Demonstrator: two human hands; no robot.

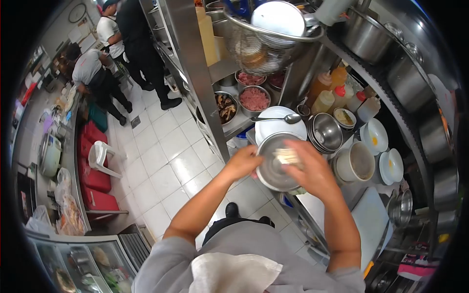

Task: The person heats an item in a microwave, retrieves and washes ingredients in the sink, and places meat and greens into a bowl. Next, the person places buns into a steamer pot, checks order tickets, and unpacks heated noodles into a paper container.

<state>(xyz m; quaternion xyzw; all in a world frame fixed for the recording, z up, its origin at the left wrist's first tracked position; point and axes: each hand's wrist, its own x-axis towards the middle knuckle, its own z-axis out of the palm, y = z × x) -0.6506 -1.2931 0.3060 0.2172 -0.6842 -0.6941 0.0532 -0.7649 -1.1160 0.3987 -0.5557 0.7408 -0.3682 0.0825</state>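
A round metal bowl (273,181) is held in front of me, above the edge of the counter. My left hand (243,163) grips its rim on the left side, fingers closed. Over the bowl's right side is my right hand (312,168), slightly smeared by motion, its fingers closed around a small bunch of pale strips (287,156) whose kind I cannot make out. Just behind the bowl lies a white plate (273,128) with a metal spoon (291,118) on it. Stacked metal bowls (326,132) stand to the right of my right hand.
A deep pot (361,162), small white dishes (391,165) and sauce bottles (324,100) crowd the counter. Tubs of pink chopped meat (255,99) sit on the shelf. A wire strainer (266,53) hangs above. A white cutting board (364,219) lies right. Several people (139,49) stand in the aisle.
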